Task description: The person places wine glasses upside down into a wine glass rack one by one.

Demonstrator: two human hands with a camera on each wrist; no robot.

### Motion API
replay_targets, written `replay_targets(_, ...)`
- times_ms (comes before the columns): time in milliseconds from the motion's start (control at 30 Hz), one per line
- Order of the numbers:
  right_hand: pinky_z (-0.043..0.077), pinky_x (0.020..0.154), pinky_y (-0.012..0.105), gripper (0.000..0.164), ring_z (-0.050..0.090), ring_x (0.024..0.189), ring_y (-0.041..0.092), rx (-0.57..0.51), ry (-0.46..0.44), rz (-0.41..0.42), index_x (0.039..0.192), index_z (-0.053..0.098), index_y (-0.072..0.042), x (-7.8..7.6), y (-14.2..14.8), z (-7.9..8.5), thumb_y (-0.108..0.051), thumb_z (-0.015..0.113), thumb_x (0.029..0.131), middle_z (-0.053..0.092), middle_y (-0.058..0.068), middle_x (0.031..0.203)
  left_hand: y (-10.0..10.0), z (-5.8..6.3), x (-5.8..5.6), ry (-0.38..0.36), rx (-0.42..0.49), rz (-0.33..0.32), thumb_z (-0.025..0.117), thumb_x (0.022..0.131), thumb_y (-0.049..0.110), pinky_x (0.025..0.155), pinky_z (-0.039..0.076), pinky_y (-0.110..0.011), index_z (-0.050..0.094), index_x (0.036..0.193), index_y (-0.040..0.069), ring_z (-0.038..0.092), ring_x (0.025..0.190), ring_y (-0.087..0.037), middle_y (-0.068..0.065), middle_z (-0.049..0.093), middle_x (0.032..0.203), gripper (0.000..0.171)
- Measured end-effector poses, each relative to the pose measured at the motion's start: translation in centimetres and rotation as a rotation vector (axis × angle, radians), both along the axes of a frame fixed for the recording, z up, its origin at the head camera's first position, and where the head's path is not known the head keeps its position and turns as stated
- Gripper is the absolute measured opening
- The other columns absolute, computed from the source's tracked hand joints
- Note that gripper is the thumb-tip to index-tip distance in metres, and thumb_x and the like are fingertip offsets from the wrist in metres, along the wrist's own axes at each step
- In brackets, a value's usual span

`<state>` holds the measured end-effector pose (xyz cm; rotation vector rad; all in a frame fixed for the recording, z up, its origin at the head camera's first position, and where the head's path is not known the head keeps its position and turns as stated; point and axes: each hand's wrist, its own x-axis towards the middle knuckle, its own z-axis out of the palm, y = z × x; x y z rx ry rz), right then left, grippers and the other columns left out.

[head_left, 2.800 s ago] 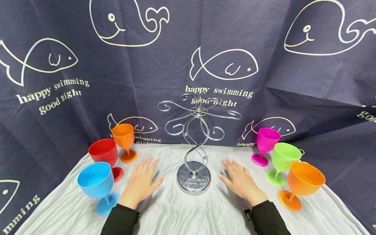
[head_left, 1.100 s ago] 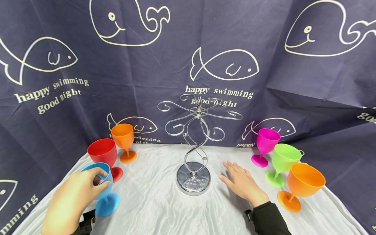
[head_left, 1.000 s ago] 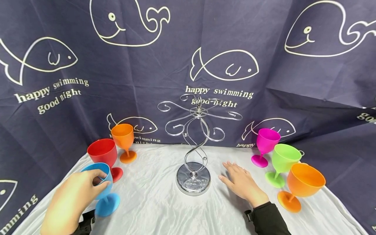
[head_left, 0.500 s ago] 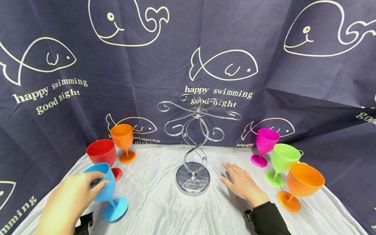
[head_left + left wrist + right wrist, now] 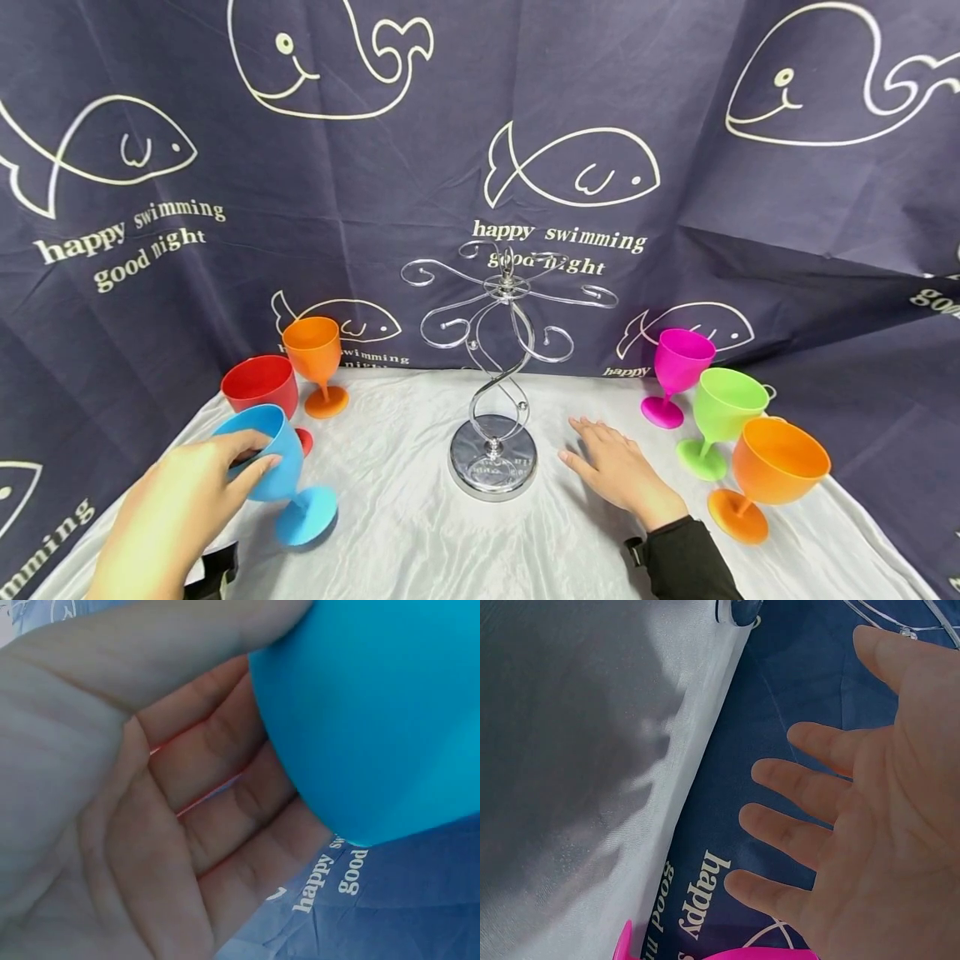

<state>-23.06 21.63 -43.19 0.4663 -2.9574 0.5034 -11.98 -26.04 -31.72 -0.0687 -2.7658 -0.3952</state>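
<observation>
My left hand grips the bowl of a blue plastic goblet in the head view, thumb on the near side. The goblet leans, its foot pointing right and a shadow just under it. In the left wrist view the thumb and fingers pinch the wall of the blue goblet. Just beyond it stand a red goblet and an orange goblet. My right hand is spread palm down low over the cloth, right of a chrome stand, and holds nothing.
The stand has several curled wire arms spreading out at its top. On the right are a magenta goblet, a green goblet and another orange goblet. White cloth covers the table; a dark printed curtain hangs behind.
My left hand went from lying beside the stand to gripping the blue goblet, which has since shifted right and up and tilted. The right hand has barely moved.
</observation>
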Motion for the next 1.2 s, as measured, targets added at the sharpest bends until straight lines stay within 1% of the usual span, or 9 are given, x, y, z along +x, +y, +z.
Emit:
replay_targets(167, 0.032, 0.114, 0.071, 0.070, 0.041, 0.144, 0.049, -0.001, -0.004, 0.002, 0.153, 0.046, -0.008, 0.0, 0.0, 0.0, -0.057, 0.049, 0.102, 0.047, 0.020, 0.155, -0.3, -0.3, -0.3, 0.036, 0.027, -0.044, 0.082, 0.084, 0.025, 0.069, 0.055, -0.048, 0.077, 0.106, 0.015, 0.064, 0.073, -0.020, -0.003, 0.075, 0.088, 0.024)
replay_targets(300, 0.034, 0.112, 0.070, 0.069, 0.042, 0.143, 0.049, -0.006, -0.006, 0.006, 0.152, 0.047, -0.007, 0.0, 0.0, 0.0, -0.056, 0.049, 0.102, 0.049, 0.020, 0.154, -0.5, -0.8, -0.8, 0.031, 0.060, -0.084, 0.080, 0.086, 0.024, 0.073, 0.059, -0.049, 0.077, 0.108, 0.013, 0.065, 0.077, -0.018, -0.003, 0.076, 0.093, 0.025)
replay_targets(400, 0.034, 0.112, 0.070, 0.069, 0.043, 0.143, 0.048, -0.010, -0.010, 0.008, 0.151, 0.047, -0.007, 0.0, 0.0, 0.0, -0.055, 0.050, 0.102, 0.049, 0.019, 0.154, -0.7, -1.3, -1.2, 0.077, 0.079, -0.120, 0.080, 0.086, 0.019, 0.075, 0.060, -0.051, 0.077, 0.107, 0.009, 0.067, 0.077, -0.021, -0.005, 0.077, 0.095, 0.024)
replay_targets(567, 0.035, 0.112, 0.070, 0.068, 0.043, 0.143, 0.048, -0.018, -0.019, 0.008, 0.151, 0.048, -0.007, 0.1, -0.1, 0.0, -0.054, 0.051, 0.102, 0.050, 0.019, 0.154, -0.8, -2.0, -1.7, 0.147, 0.078, -0.153, 0.081, 0.084, 0.013, 0.071, 0.060, -0.043, 0.074, 0.103, 0.010, 0.067, 0.074, -0.020, -0.004, 0.077, 0.093, 0.020)
replay_targets(733, 0.034, 0.112, 0.070, 0.067, 0.043, 0.142, 0.048, -0.023, -0.024, 0.009, 0.151, 0.048, -0.007, 0.2, -0.1, 0.0, -0.053, 0.052, 0.102, 0.050, 0.019, 0.154, -0.9, -2.3, -2.0, 0.132, 0.112, -0.163, 0.080, 0.085, 0.012, 0.065, 0.058, -0.033, 0.072, 0.103, 0.011, 0.059, 0.070, -0.008, 0.001, 0.074, 0.089, 0.019)
replay_targets(800, 0.034, 0.113, 0.070, 0.067, 0.043, 0.142, 0.048, -0.025, -0.026, 0.008, 0.151, 0.048, -0.007, 0.2, -0.1, -0.1, -0.052, 0.052, 0.102, 0.050, 0.019, 0.154, -0.9, -2.4, -2.2, 0.136, 0.137, -0.178, 0.079, 0.086, 0.010, 0.062, 0.054, -0.027, 0.071, 0.102, 0.012, 0.056, 0.068, -0.002, 0.005, 0.071, 0.086, 0.018)
replay_targets(900, 0.034, 0.112, 0.071, 0.067, 0.043, 0.143, 0.048, -0.028, -0.033, 0.004, 0.151, 0.048, -0.007, 0.2, -0.1, -0.1, -0.053, 0.052, 0.102, 0.050, 0.018, 0.154, -0.8, -2.6, -2.4, 0.121, 0.194, -0.219, 0.077, 0.088, 0.007, 0.060, 0.049, -0.022, 0.068, 0.101, 0.013, 0.054, 0.066, 0.004, 0.007, 0.068, 0.083, 0.017)
replay_targets(1100, 0.034, 0.112, 0.072, 0.067, 0.042, 0.143, 0.048, -0.025, -0.046, -0.001, 0.152, 0.047, -0.008, 0.2, -0.1, -0.1, -0.053, 0.052, 0.102, 0.049, 0.018, 0.154, -0.8, -3.0, -2.9, 0.014, 0.263, -0.273, 0.071, 0.093, 0.007, 0.061, 0.050, -0.022, 0.062, 0.103, 0.013, 0.056, 0.068, 0.004, 0.006, 0.065, 0.085, 0.014)
replay_targets(1200, 0.033, 0.112, 0.072, 0.067, 0.043, 0.143, 0.047, -0.028, -0.045, 0.001, 0.151, 0.048, -0.007, 0.1, -0.1, 0.0, -0.052, 0.053, 0.102, 0.050, 0.018, 0.154, -0.8, -3.3, -3.2, -0.016, 0.280, -0.297, 0.069, 0.095, 0.008, 0.063, 0.052, -0.022, 0.060, 0.102, 0.013, 0.057, 0.070, 0.003, 0.006, 0.062, 0.084, 0.013)
